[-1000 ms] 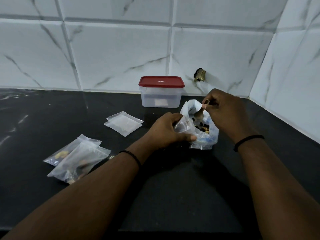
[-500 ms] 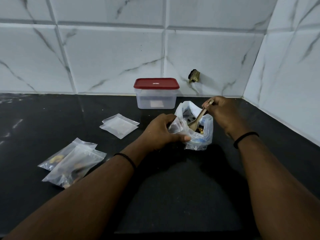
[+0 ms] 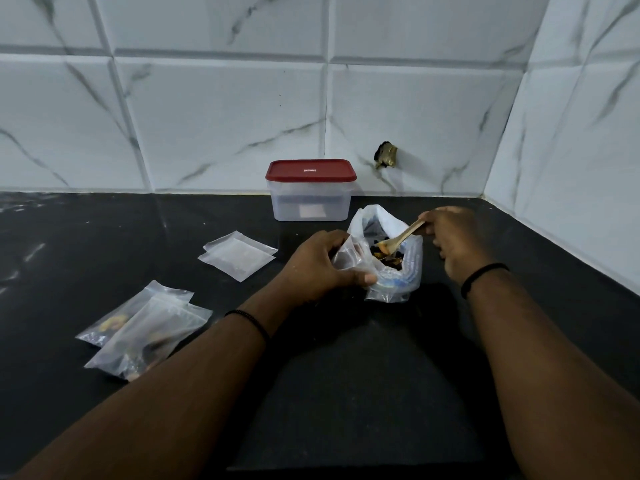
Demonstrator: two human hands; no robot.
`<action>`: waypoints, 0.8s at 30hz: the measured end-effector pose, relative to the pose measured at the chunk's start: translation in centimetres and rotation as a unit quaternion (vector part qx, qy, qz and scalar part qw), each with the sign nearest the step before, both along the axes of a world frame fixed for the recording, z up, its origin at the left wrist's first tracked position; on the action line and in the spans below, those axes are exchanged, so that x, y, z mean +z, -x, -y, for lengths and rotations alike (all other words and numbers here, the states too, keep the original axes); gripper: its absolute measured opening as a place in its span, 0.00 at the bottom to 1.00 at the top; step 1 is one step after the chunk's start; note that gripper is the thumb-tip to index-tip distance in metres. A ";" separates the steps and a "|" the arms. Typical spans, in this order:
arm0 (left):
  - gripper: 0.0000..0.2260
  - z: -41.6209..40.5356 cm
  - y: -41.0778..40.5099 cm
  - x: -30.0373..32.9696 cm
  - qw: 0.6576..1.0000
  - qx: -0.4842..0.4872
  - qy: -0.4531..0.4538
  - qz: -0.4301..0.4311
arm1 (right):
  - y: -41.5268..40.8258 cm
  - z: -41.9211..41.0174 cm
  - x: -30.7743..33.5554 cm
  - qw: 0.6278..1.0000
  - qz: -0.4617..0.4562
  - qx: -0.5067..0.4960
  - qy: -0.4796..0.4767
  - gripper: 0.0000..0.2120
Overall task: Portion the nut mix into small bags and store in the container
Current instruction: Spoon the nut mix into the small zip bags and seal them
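From the head view, your left hand [image 3: 320, 263] pinches a small clear bag [image 3: 349, 255] at the mouth of the nut mix bag [image 3: 394, 271]; your right hand [image 3: 453, 240] has its grip curled round a spoon [image 3: 403, 236] carrying nuts above that mix; two filled bags [image 3: 145, 332] lie near left on the bench [image 3: 346, 375]; empty bags [image 3: 239, 255] sit farther back; the red-lidded container [image 3: 311, 189] stands closed by the far wall.

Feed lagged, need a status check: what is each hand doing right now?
Left hand: grips a small clear bag, holding it open.
Right hand: pinches the spoon handle, its bowl loaded over the nut mix bag.
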State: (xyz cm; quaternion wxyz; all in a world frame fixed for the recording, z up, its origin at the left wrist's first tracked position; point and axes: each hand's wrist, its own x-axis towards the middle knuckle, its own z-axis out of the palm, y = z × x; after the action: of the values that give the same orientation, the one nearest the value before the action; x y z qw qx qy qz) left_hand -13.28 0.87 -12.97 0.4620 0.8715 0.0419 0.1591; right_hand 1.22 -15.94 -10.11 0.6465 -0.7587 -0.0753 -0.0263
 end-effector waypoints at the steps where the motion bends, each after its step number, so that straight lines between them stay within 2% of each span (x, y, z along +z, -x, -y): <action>1: 0.25 0.0 0.0 0.0 1.000 -0.002 0.002 0.000 | 0.0 0.0 0.1 1.000 -0.014 -0.011 -0.012 0.09; 6: 0.22 -0.2 0.1 -0.2 0.998 -0.012 0.055 0.019 | 0.3 0.2 0.5 0.994 -0.062 -0.037 -0.080 0.09; 11: 0.20 -0.3 0.0 -0.4 0.994 -0.003 0.103 0.047 | 1.1 -0.1 1.5 0.983 -0.049 -0.029 -0.172 0.08; 15: 0.18 -0.6 -0.5 -0.8 0.990 0.016 0.126 0.056 | 3.4 -1.2 2.4 0.987 0.034 0.018 -0.156 0.08; 17: 0.16 -0.8 -0.6 -0.9 0.986 0.013 0.153 0.058 | 4.9 -1.6 2.7 0.983 0.119 0.071 -0.118 0.07; 20: 0.16 -0.7 -0.7 -0.9 0.976 0.003 0.206 0.065 | 6.5 -1.8 3.0 0.949 0.251 0.186 -0.029 0.06; 22: 0.17 -0.6 -0.7 -0.8 0.975 0.010 0.208 0.072 | 6.9 -1.7 3.1 0.932 0.289 0.219 -0.007 0.06; 24: 0.18 -0.5 -0.7 -0.8 0.975 0.010 0.209 0.078 | 6.7 -1.6 3.2 0.939 0.282 0.192 -0.037 0.06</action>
State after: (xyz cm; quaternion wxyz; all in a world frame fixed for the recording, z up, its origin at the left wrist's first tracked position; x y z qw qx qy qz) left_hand -12.59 1.41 -13.76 0.6344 0.7398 0.0470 0.2191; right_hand -5.49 -14.30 -6.91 0.6190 -0.6669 -0.3978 -0.1174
